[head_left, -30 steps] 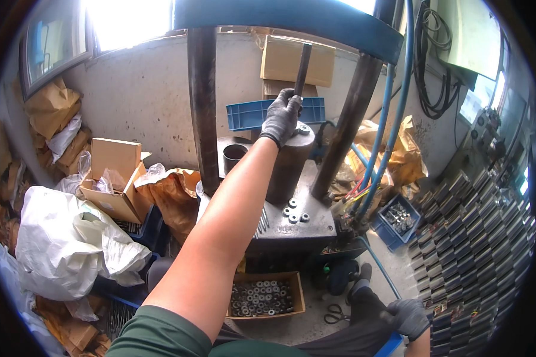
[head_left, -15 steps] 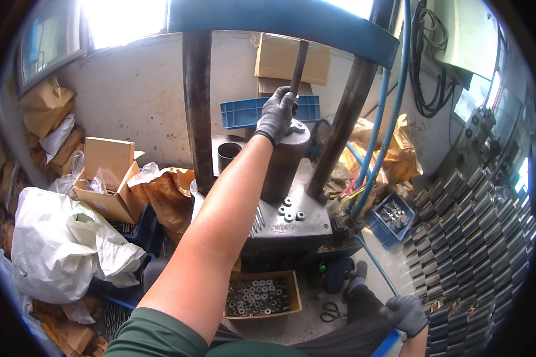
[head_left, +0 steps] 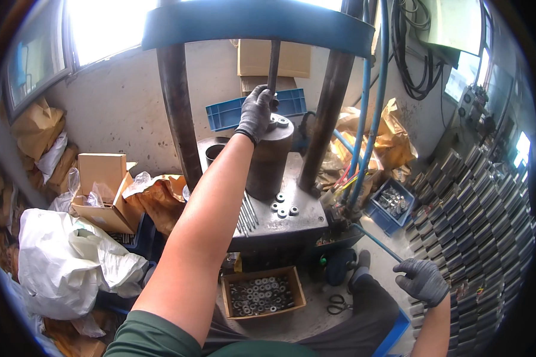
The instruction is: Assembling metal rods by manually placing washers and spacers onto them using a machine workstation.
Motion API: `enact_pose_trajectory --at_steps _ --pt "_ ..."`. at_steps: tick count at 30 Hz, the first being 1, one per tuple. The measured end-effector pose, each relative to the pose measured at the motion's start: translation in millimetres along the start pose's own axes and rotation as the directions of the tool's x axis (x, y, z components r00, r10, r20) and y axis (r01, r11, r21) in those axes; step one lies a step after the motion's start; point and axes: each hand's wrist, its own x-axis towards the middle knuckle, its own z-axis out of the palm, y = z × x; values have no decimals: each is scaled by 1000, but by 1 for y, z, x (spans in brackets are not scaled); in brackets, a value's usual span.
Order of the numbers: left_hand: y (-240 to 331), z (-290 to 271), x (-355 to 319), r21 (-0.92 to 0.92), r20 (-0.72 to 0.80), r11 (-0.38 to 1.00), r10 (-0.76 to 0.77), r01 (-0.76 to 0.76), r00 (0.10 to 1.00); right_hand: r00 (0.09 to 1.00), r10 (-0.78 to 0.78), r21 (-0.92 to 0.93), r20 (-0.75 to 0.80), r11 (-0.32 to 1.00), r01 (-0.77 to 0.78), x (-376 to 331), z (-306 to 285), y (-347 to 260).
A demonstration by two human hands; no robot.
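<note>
My left hand (head_left: 256, 113), in a grey glove, is closed around a dark metal rod (head_left: 274, 62). The rod stands nearly upright, its upper end at the lower edge of the press's blue crossbeam (head_left: 256, 22). Under that hand is a thick dark cylinder (head_left: 269, 163), with small metal rings (head_left: 282, 122) on its top. My gloved right hand (head_left: 424, 282) is at the lower right, fingers apart, by the end of a blue lever (head_left: 376, 243). The fingertips seem to touch the lever end without wrapping round it.
Loose rings (head_left: 281, 211) and several thin rods (head_left: 247, 215) lie on the press table (head_left: 307, 219). Below are a cardboard box of rings (head_left: 225, 297) and scissors (head_left: 337, 304). Stacked metal pieces (head_left: 470, 238) fill the right; a white sack (head_left: 56, 250) sits left.
The rod has gone from tilted to nearly upright in my left hand. The lever has swung upward. My right hand has risen with its fingers opened out. The whole view has shifted a little.
</note>
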Motion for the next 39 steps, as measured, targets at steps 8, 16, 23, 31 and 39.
enact_pose_trajectory --at_steps 8,16,23,31,39 --pt "2 1 3 -122 3 992 -34 35 999 917 37 -226 396 972 58 -12 14 8" --pt "3 -5 8 -88 -5 992 -92 91 996 998 55 61 34 996 -57 -8 9 2" --pt "-1 -4 7 -57 11 997 -50 51 999 944 -25 -258 328 959 115 -18 28 21" --pt "-1 -8 8 13 31 996 -92 92 995 977 16 -110 213 994 8 -10 10 4" --pt "-2 -7 7 9 36 998 -68 68 997 946 -17 -156 324 985 71 -9 7 10"
